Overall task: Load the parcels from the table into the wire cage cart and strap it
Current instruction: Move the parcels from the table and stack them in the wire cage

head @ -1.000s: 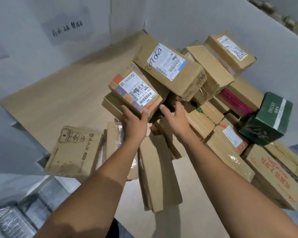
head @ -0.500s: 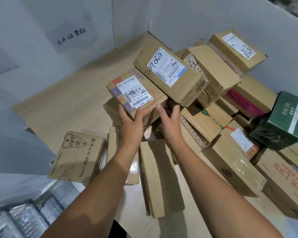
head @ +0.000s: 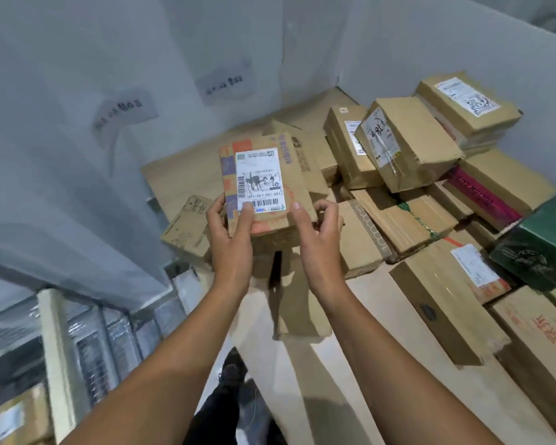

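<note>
A small brown parcel (head: 267, 187) with a white barcode label and orange and purple print is lifted above the wooden table (head: 334, 364). My left hand (head: 230, 239) grips its near left corner, thumb on the label. My right hand (head: 318, 232) holds its near right edge with curled fingers. A heap of brown cardboard parcels (head: 408, 146) covers the table's right and far side. The wire cage cart (head: 87, 342) shows at the lower left, its side wrapped in clear film, with a parcel (head: 10, 419) inside.
White partition walls (head: 77, 155) with paper notes enclose the table at the left and back. A dark green box (head: 540, 248) lies at the right edge. A long flat carton (head: 299, 300) lies under my hands. My dark trousers and shoe (head: 228, 390) are below.
Both hands have closed on the labelled parcel, lifted it off the heap and drawn it toward me. The view has swung left, bringing the cart into sight.
</note>
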Action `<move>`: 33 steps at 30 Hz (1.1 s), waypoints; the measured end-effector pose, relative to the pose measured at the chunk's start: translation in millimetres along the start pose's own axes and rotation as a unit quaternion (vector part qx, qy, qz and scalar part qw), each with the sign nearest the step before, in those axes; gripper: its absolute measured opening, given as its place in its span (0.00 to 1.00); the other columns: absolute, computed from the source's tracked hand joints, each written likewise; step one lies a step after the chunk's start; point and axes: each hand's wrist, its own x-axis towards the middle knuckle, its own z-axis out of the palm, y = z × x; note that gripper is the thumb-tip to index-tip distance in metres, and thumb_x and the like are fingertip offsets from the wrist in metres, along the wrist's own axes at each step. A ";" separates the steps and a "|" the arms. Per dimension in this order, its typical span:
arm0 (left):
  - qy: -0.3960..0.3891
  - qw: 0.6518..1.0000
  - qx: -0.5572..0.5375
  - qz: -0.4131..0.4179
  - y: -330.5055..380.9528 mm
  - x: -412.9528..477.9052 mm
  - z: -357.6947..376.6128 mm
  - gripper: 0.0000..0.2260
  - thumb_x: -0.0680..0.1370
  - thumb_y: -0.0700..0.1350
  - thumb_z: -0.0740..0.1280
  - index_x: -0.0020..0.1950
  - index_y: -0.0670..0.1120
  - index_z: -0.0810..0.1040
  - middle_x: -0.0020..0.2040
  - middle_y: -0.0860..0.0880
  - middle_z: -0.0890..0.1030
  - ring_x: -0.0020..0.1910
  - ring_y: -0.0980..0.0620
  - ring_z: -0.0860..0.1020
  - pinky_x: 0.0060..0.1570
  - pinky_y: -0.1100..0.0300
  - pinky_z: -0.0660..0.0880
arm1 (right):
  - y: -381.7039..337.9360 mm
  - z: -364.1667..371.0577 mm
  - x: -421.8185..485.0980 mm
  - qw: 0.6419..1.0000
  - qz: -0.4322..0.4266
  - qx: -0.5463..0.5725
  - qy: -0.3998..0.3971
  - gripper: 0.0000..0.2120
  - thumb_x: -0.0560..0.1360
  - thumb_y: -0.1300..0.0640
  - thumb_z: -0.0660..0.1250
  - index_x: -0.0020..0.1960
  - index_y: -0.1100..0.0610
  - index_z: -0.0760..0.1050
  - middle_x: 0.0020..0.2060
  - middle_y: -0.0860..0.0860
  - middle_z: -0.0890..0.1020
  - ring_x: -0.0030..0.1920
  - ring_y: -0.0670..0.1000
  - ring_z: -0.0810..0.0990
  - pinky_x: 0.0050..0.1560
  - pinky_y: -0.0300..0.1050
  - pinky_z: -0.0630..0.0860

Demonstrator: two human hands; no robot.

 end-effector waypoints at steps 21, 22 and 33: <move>0.346 0.935 -0.078 0.019 -41.4 -30.9 -389.2 0.31 0.77 0.63 0.70 0.79 0.61 0.66 0.75 0.55 0.72 0.73 0.56 0.73 0.72 0.47 0.73 | 0.6 355.7 -169.4 0.866 0.048 -0.057 -0.495 0.20 0.81 0.50 0.70 0.72 0.52 0.76 0.63 0.50 0.84 0.62 0.50 0.84 0.64 0.50 0.79; 0.360 0.928 -0.091 0.019 -45.2 -34.2 -411.7 0.31 0.78 0.61 0.70 0.79 0.59 0.66 0.75 0.54 0.74 0.72 0.56 0.75 0.70 0.49 0.75 | 3.8 379.8 -184.5 0.854 0.055 -0.069 -0.513 0.19 0.82 0.51 0.69 0.71 0.53 0.75 0.62 0.50 0.85 0.61 0.50 0.85 0.63 0.50 0.80; 0.529 0.827 -0.168 -0.089 -106.5 -39.7 -567.7 0.24 0.79 0.58 0.69 0.73 0.68 0.65 0.72 0.58 0.74 0.69 0.53 0.77 0.67 0.42 0.76 | 71.3 575.1 -290.1 0.703 0.002 -0.287 -0.650 0.21 0.74 0.35 0.68 0.65 0.38 0.76 0.50 0.35 0.85 0.48 0.36 0.84 0.45 0.36 0.76</move>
